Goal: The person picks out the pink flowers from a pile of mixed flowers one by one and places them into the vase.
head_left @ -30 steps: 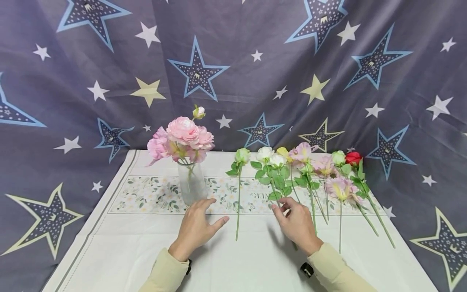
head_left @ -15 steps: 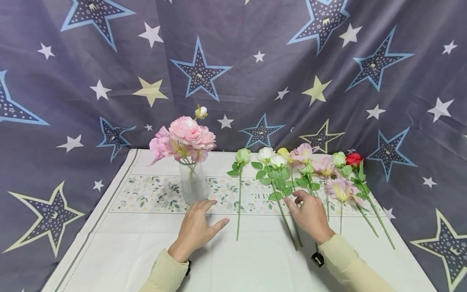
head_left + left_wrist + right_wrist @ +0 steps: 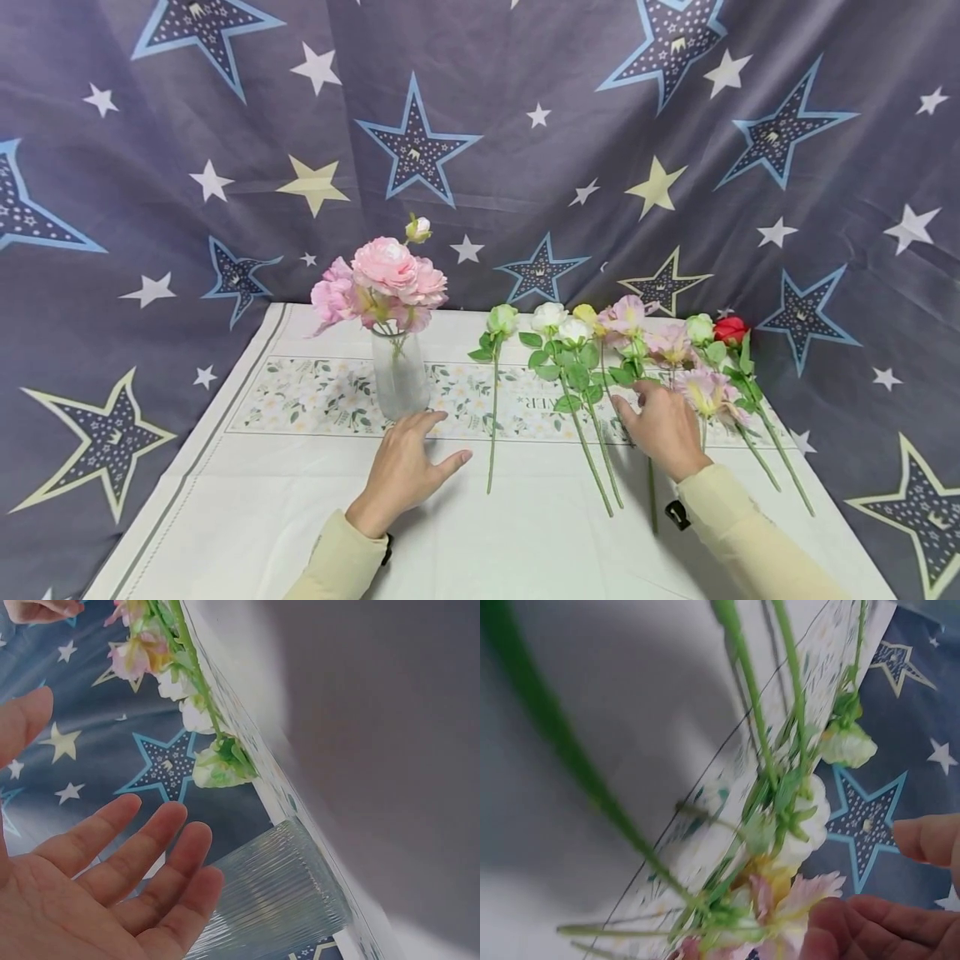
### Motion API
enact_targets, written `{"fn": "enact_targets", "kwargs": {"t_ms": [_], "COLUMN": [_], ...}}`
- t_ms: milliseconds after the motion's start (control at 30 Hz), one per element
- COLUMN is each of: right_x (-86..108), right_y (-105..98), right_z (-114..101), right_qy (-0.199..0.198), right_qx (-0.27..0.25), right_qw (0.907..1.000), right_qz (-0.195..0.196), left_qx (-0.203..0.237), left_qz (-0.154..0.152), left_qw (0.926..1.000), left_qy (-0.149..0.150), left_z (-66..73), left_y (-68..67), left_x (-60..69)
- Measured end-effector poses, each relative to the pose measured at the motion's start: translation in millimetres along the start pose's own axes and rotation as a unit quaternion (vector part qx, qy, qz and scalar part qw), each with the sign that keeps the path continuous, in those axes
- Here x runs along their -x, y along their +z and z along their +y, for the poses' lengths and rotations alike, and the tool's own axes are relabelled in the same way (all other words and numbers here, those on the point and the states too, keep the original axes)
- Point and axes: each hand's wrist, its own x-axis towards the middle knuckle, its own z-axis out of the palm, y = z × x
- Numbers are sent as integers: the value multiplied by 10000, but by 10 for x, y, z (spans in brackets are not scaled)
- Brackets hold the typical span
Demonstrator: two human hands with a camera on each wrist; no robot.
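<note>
A ribbed clear glass vase (image 3: 401,379) stands upright holding pink flowers (image 3: 384,267) and a small white bud (image 3: 418,229). My left hand (image 3: 408,462) is beside its base, fingers spread and holding nothing; whether they touch the glass I cannot tell. On the right, my right hand (image 3: 663,425) is over the stems of the lilac-pink flowers (image 3: 625,317), covering part of them. In the right wrist view, the thumb and fingers of the right hand (image 3: 885,922) are apart, with no stem between them. A single pale green rose (image 3: 502,319) lies between the hands.
White roses (image 3: 550,317), a yellow flower (image 3: 585,315), another green rose (image 3: 699,327) and a red rose (image 3: 730,330) lie in a row, stems toward me. Beneath is a white tablecloth (image 3: 300,517) with a floral band. A star-patterned curtain (image 3: 480,150) hangs behind.
My right hand has moved rightward from over the white rose stems to over the lilac-pink flower stems. The left hand stays in place beside the vase, and the flowers lie as before.
</note>
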Motion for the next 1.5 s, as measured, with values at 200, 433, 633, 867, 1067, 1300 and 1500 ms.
{"fn": "enact_targets", "kwargs": {"t_ms": [200,433,633,867,1067,1300,1500], "right_x": [-98,-202,-271,-345,-371,-373,-372], "right_y": [-46,-86,-71,-33,18,89,105], "right_z": [150,285,397,487,537,599,622], "right_qy": [113,233,430,554,652,738,834], "right_qx": [183,475,707,898,1049,946,865], "right_qw": [9996,9978,9947,9911,9868,9849,9837], "right_qz": [-195,-394,-604,-807,-1043,-1251,-1340], "left_qx": [10,40,46,12,-20,-11,-44], "left_qz": [-69,-56,-86,-25,29,78,84], "left_qw": [10000,9999,9999,10000,10000,10000,9999], "left_qy": [-66,-78,-111,-48,23,56,48], "left_z": [2,3,-1,-4,-7,-10,-14], "left_y": [-15,-15,-11,-4,1,6,7], "left_x": [2,14,24,23,29,32,36]}}
